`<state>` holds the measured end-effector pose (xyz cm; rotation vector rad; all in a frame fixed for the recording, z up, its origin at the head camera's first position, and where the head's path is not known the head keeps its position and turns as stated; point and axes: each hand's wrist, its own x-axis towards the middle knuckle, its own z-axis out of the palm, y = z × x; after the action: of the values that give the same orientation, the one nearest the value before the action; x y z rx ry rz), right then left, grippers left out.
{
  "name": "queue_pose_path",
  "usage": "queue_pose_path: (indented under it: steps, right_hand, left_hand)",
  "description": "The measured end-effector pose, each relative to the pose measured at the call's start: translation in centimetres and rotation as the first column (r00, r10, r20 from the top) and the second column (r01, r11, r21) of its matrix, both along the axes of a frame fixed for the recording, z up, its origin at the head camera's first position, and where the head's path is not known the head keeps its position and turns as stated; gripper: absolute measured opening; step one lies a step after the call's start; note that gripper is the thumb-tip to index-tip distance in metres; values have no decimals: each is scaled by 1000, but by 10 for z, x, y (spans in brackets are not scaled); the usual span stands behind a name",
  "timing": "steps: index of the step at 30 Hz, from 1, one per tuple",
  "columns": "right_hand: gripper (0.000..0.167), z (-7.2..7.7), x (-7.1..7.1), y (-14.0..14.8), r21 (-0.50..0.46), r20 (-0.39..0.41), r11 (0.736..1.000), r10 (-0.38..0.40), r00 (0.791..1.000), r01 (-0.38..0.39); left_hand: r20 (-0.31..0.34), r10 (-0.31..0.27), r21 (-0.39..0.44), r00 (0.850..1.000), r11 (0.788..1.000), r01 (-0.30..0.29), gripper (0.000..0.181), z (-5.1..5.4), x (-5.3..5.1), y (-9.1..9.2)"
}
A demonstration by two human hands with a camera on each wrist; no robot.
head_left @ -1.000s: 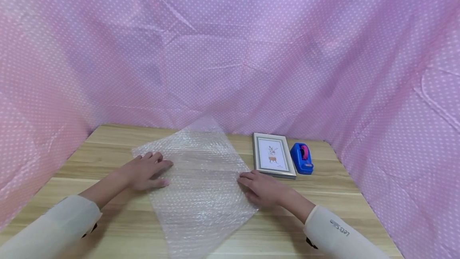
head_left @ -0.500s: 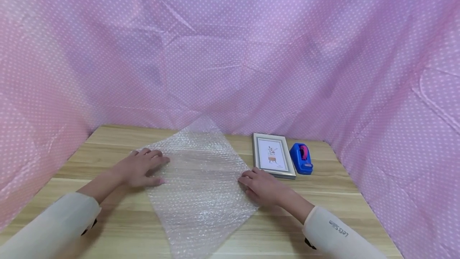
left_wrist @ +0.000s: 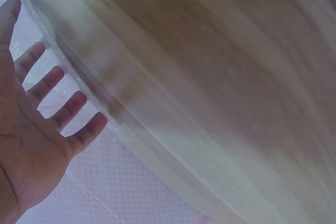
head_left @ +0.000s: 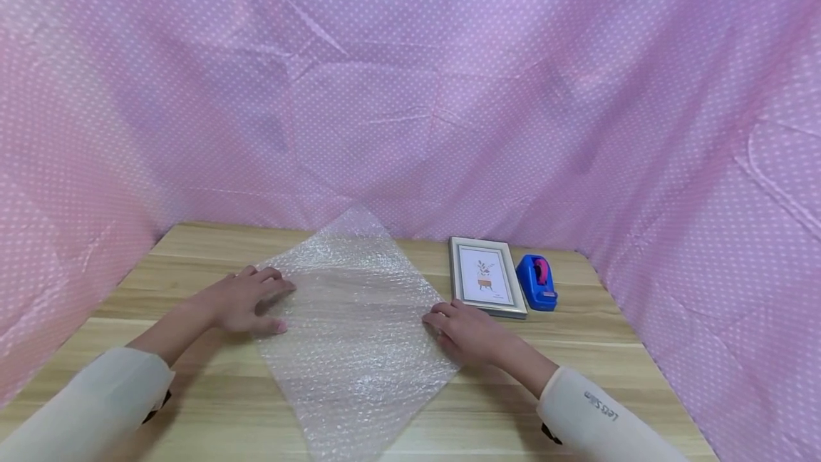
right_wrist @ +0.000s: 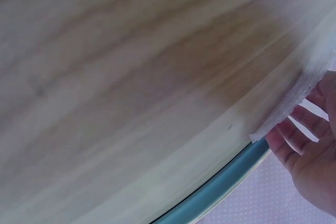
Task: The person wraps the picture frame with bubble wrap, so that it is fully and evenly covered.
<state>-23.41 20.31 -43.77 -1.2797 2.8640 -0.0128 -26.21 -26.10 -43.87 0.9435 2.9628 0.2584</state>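
A sheet of clear bubble wrap [head_left: 359,326] lies flat on the wooden table, turned so one corner points to the back. On its left edge rests my left hand [head_left: 244,301], fingers spread and fairly straight; in the left wrist view the fingertips [left_wrist: 79,97] touch the sheet's edge. My right hand [head_left: 468,334] touches the right edge, its fingers gently bent over the wrap. In the right wrist view the right fingers [right_wrist: 296,135] look extended against the wrap's edge. Just beyond the right hand lies a picture frame [head_left: 487,276] with a potted-plant print, face up.
A blue tape dispenser [head_left: 537,284] with a pink roll stands right of the picture frame. Pink dotted cloth [head_left: 410,127] hangs behind and at both sides of the wooden table [head_left: 577,376].
My left hand has slid a little to the left, and the bubble wrap has shifted slightly, its far corner moving left. The right hand has stayed nearly in place.
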Motion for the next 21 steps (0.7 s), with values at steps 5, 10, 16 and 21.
queue_pose_path:
  steps: [5, 10, 16, 21]
  right_hand:
    - [39, 0, -1, 1, 7, -4, 1000, 15, 1000, -15]
    - [37, 5, -4, 6, -20, -28, 999, 38, 999, -39]
    - [30, 12, -17, 14, -98, -115, 994, 42, 992, -54]
    - [28, 19, -35, 27, -114, -138, 993, -34, 990, 18]
  left_hand:
    - [5, 4, 7, 1000, 1000, -4, 84, 1, -1, 0]
    - [-3, 3, 14, 1000, 1000, -3, 83, 0, 0, 1]
    - [-6, 11, 15, 1000, 1000, -11, 83, -2, 2, 0]
    - [-7, 18, 23, 1000, 1000, -18, 84, -5, 4, -3]
